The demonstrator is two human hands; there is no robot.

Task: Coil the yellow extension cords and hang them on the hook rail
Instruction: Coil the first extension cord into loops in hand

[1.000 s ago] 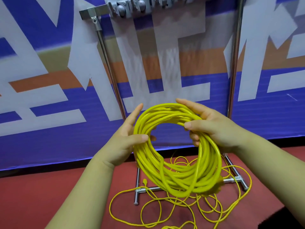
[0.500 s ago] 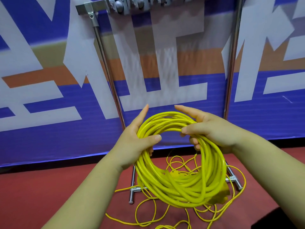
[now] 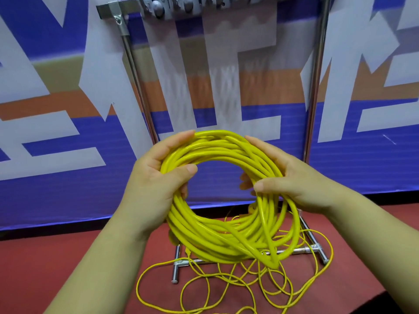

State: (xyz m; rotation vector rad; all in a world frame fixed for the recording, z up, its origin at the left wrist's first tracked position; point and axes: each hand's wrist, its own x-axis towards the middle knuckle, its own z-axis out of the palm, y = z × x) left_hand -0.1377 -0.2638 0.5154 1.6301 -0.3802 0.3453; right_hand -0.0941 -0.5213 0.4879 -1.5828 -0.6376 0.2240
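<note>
- The left hand (image 3: 154, 184) grips the coil (image 3: 217, 241) at 10 o'clock on its loop: the fingers (image 3: 181, 138) curl behind the strands and the thumb presses across them from the front.
- The right hand (image 3: 294, 177) holds the loop at 3 o'clock, fingers wrapped round the strands with the tips showing inside the ring and the thumb laid over the front.
- The coil hangs upright in the air between both hands, sagging toward 6 o'clock.
- Loose cord (image 3: 199, 288) lies in tangled loops on the red floor (image 3: 56, 257), at 6 o'clock from the coil.
- The stand (image 3: 136, 75) rises behind, with the hook rail (image 3: 172, 7) at 12 o'clock.
- A blue, white and orange banner (image 3: 45, 132) backs everything.
</note>
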